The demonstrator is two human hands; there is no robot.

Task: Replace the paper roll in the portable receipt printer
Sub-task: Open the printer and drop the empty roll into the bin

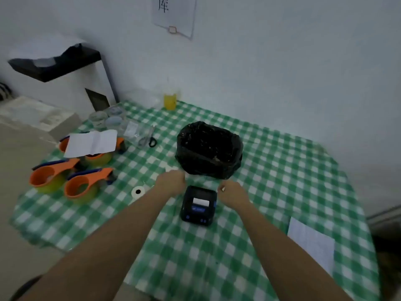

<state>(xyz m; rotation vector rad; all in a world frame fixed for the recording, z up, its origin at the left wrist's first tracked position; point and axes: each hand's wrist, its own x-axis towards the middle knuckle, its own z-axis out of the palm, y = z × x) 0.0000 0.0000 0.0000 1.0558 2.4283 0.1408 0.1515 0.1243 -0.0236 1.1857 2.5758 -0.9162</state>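
**A:** Printer (198,205) is sitting on the checked surface (271,170), near the person and just in front of the black-lined bin (209,149). Its lid is looking shut, with a white strip of paper showing in the top window.

**B:** And the roll?

**A:** Roll (138,191) is lying on its side to the left of the printer, near the left forearm, apart from everything else. I cannot tell whether it is the fresh one or the spent one.

**B:** What are the hands doing?

**A:** Left hand (172,181) is hovering at the printer's far left corner, fingers curled in; I cannot tell whether its grip has hold of anything. Right hand (233,192) is hovering at the far right corner, and its grip is pinching closed on a small pale scrap (223,188), too small to identify.

**B:** How is the gear likely to handle?

**A:** Printer is looking like a rigid plastic block, compact and probably light enough to skid on the cloth, so I would be steadying it by its two sides while lifting the lid at its far edge. Roll is likely very light, stiff across the core but ready to unwind; I would be taking it by the flat ends, keeping the loose tail under a thumb.
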